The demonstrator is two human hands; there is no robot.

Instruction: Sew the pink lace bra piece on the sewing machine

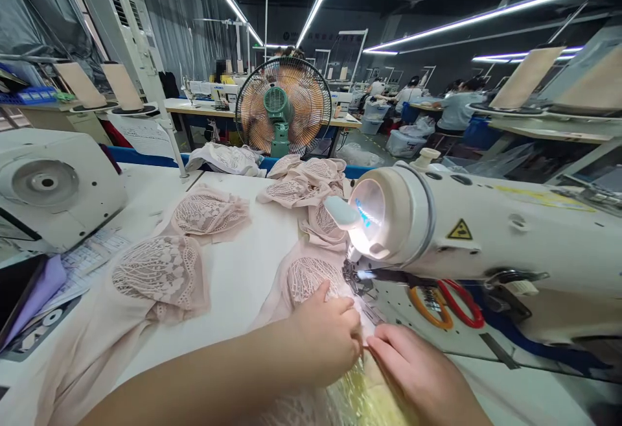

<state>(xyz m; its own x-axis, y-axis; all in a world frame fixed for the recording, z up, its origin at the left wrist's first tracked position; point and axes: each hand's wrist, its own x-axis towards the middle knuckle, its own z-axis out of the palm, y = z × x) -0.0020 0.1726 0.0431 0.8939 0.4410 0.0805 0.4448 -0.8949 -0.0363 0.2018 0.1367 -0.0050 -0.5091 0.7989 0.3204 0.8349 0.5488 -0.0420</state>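
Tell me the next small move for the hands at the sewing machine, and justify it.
Probably guide the pink lace fabric slightly further toward the needle area, keeping its edge flat: the left hand rests on the fabric, the right hand is at the edge nearby, and both are on the near side of the needle area.

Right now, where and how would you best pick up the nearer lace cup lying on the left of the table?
Probably by the edge of its border, coming from the right: that side of the lace cup faces bare white table, while at the lower left its soft fabric trails away in loose folds.
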